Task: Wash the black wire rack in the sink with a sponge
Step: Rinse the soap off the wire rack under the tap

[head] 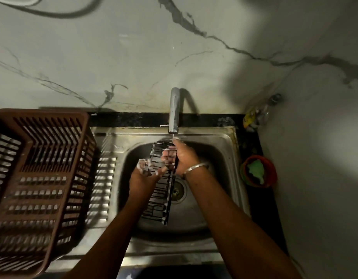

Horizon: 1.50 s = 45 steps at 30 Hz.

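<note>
The black wire rack (158,200) stands on edge, long and narrow, over the steel sink (220,158), its top end just under the tap (173,111). Soap foam coats its wires. My right hand (179,156) grips the rack's upper right edge, fingers curled round it, a metal bangle on the wrist. My left hand (143,174) holds the rack's left side from below, foam on its fingertips and the thumb across the wires. A thin stream of water falls from the spout onto my right hand. A green sponge (255,169) lies in a red bowl (271,172) right of the sink.
A brown plastic slatted basket (39,174) fills the steel draining board on the left. The drain (179,191) shows behind the rack. A clear bottle with a yellow label (256,115) stands in the back right corner. A marble-patterned wall rises behind the tap.
</note>
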Each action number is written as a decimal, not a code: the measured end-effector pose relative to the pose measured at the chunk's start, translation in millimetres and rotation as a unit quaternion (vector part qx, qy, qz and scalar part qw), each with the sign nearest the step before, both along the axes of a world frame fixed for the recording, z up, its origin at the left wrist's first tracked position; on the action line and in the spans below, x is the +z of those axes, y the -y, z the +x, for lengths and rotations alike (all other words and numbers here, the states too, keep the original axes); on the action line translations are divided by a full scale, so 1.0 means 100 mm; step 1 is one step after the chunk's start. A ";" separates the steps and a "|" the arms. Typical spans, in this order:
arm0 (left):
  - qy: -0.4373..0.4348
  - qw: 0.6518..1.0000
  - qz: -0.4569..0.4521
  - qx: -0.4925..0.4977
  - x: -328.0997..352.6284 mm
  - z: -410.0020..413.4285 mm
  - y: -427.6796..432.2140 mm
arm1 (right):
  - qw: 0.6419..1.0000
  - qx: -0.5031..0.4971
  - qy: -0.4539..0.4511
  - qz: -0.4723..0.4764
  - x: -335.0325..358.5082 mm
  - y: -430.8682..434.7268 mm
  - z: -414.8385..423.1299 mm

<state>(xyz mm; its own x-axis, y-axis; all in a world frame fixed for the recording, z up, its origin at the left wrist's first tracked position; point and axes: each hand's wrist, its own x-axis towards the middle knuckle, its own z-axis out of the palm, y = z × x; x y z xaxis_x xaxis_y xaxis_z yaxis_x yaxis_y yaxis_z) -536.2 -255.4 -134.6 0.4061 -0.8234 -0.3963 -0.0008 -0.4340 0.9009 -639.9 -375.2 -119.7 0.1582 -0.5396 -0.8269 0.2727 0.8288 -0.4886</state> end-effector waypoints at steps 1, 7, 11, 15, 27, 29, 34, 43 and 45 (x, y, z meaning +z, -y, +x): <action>-0.011 1.000 -0.001 -0.004 0.00 -0.01 -0.01 | 1.000 0.009 0.006 0.001 0.02 -0.02 -0.01; 0.137 0.982 0.107 -0.071 0.23 0.10 0.04 | 0.994 0.029 -0.067 -0.077 0.16 -0.14 -0.06; 0.234 0.965 0.119 -0.014 0.48 0.12 0.20 | 0.980 0.062 -0.077 -0.170 0.15 -0.13 -0.12; 0.277 0.950 0.145 -0.021 0.71 0.10 0.30 | 0.973 0.136 -0.072 -0.173 0.20 -0.07 -0.32; 0.365 0.869 0.007 -0.333 0.53 0.27 0.89 | 0.865 0.294 -0.183 -0.364 0.31 0.08 -0.72; 0.350 0.879 0.026 -0.322 0.56 0.22 0.95 | 0.845 0.297 -0.224 -0.385 0.29 0.12 -0.67; 0.257 0.926 0.028 -0.276 0.77 0.11 1.00 | 0.812 0.224 -0.325 -0.431 0.24 0.23 -0.55; 0.128 0.955 0.019 -0.268 0.90 0.23 1.05 | 0.785 0.289 -0.372 -0.403 0.27 0.43 -0.60; 0.109 0.959 0.012 -0.259 0.90 0.20 1.04 | 0.767 0.290 -0.394 -0.415 0.29 0.45 -0.62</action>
<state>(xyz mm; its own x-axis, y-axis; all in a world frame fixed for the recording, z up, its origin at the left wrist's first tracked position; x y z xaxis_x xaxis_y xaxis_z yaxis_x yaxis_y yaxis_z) -516.6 -359.2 -45.0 0.0192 -0.9291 -0.3693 -0.4099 -0.3443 0.8447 -701.7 -420.6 -90.7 0.1982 -0.9598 -0.1990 -0.6745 0.0137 -0.7381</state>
